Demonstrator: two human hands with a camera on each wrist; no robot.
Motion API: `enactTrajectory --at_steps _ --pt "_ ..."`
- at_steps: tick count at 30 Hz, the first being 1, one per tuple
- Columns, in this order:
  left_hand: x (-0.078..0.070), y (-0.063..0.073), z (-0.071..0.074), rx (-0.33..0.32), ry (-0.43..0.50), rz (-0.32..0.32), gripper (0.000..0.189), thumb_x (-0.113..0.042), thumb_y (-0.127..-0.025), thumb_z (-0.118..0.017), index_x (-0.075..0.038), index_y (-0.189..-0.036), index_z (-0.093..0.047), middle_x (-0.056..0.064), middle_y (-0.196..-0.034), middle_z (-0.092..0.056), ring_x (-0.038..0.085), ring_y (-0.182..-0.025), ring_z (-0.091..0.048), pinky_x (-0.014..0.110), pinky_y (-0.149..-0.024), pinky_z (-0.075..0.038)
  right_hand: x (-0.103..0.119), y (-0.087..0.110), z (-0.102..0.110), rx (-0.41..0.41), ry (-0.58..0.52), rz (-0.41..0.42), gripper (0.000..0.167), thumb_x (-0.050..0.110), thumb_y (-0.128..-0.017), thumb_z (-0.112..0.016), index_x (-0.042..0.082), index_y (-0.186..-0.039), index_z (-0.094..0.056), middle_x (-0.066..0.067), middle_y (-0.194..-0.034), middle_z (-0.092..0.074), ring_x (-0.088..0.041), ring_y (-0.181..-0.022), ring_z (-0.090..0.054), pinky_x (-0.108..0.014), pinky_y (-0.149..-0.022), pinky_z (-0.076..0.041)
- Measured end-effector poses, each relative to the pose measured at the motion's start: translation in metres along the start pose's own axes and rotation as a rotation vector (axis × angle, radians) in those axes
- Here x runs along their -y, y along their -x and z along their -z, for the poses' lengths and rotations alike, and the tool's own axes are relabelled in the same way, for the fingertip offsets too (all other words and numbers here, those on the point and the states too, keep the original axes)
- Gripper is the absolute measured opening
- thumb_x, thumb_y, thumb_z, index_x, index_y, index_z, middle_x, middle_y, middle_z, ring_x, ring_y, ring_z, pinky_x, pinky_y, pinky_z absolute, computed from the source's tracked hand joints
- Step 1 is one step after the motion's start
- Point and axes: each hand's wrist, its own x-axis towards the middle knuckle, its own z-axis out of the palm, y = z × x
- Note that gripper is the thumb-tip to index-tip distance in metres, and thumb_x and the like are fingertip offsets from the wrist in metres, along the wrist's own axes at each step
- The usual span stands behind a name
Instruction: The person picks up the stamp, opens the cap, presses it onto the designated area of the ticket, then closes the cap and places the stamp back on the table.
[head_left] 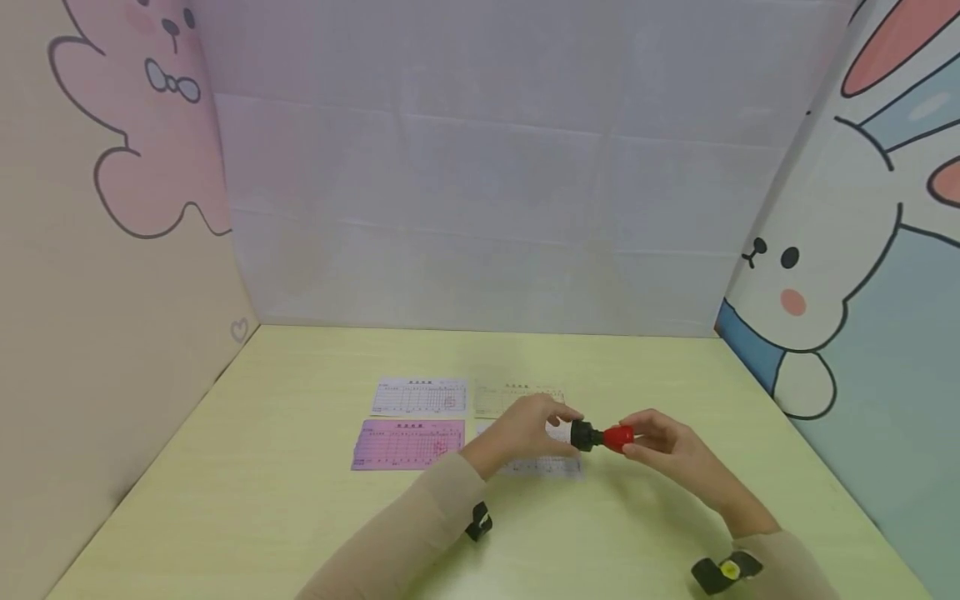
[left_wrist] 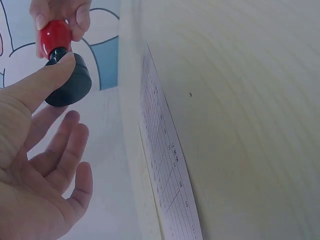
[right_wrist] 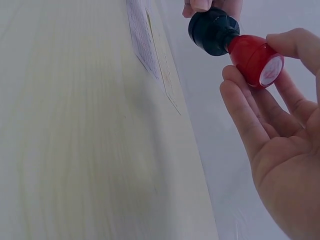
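Note:
A hand stamp with a red handle (head_left: 617, 438) and a black round end (head_left: 582, 436) is held sideways above the table. My right hand (head_left: 671, 450) pinches the red handle between thumb and fingers; in the right wrist view a white round label (right_wrist: 271, 70) shows on the handle's end. At the other end, my left hand (head_left: 525, 429) grips the black part (left_wrist: 75, 85) with thumb and index finger, its other fingers spread loosely below. Partly under my left hand lies a whitish printed slip (head_left: 543, 467).
Three more printed slips lie beside it: a white one (head_left: 420, 397) at back left, a pink one (head_left: 408, 446) at front left, a pale yellow one (head_left: 517, 398) behind my left hand. The pale wooden table (head_left: 247, 467) meets a white back sheet (head_left: 480, 208) and two cartoon-covered side panels.

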Motion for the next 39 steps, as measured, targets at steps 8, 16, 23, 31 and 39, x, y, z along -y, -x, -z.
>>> enactTrajectory --at_steps 8,16,23,31,39 --pt "0.006 0.007 0.0 -0.019 0.074 -0.046 0.054 -0.037 -0.084 -0.082 -0.019 -0.133 -0.067 -0.008 -0.114 -0.072 0.004 -0.106 -0.065 0.037 -0.101 -0.049 -0.002 -0.002 -0.003 0.002 -0.01 -0.033 0.041 0.021 -0.097 -0.068 0.002 -0.131 -0.054 -0.022 -0.128 -0.061 -0.023 -0.108 -0.067 -0.024 -0.091 -0.053" --pt "0.006 0.012 0.002 -0.055 0.158 -0.06 0.055 -0.037 -0.084 -0.081 -0.019 -0.134 -0.066 -0.011 -0.117 -0.071 0.002 -0.106 -0.065 0.03 -0.097 -0.051 -0.001 -0.001 -0.004 -0.001 -0.018 -0.052 0.043 0.024 -0.1 -0.065 0.003 -0.135 -0.052 -0.02 -0.129 -0.062 -0.026 -0.108 -0.067 -0.026 -0.093 -0.051" --pt "0.009 0.015 0.002 -0.067 0.302 -0.062 0.056 -0.032 -0.083 -0.083 -0.015 -0.134 -0.066 -0.009 -0.115 -0.072 0.009 -0.105 -0.068 0.025 -0.095 -0.052 0.0 -0.002 -0.007 0.015 -0.035 -0.056 0.045 0.024 -0.101 -0.062 0.002 -0.138 -0.05 -0.021 -0.13 -0.062 -0.026 -0.11 -0.067 -0.028 -0.096 -0.05" --pt "0.011 0.018 0.0 -0.066 0.49 0.005 0.054 -0.031 -0.083 -0.083 -0.022 -0.134 -0.066 -0.01 -0.114 -0.072 0.014 -0.105 -0.069 0.023 -0.091 -0.053 0.001 -0.004 -0.01 0.006 -0.08 -0.056 0.045 0.022 -0.102 -0.061 0.0 -0.139 -0.048 -0.022 -0.13 -0.061 -0.03 -0.111 -0.067 -0.024 -0.095 -0.051" --pt "0.015 0.016 -0.002 -0.057 0.573 0.068 0.053 -0.033 -0.084 -0.083 -0.025 -0.134 -0.066 -0.011 -0.116 -0.07 0.006 -0.1 -0.068 0.03 -0.092 -0.054 0.011 -0.008 -0.013 -0.054 -0.037 0.042 0.041 0.02 -0.102 -0.061 -0.001 -0.136 -0.05 -0.023 -0.126 -0.062 -0.018 -0.104 -0.068 -0.02 -0.091 -0.051"
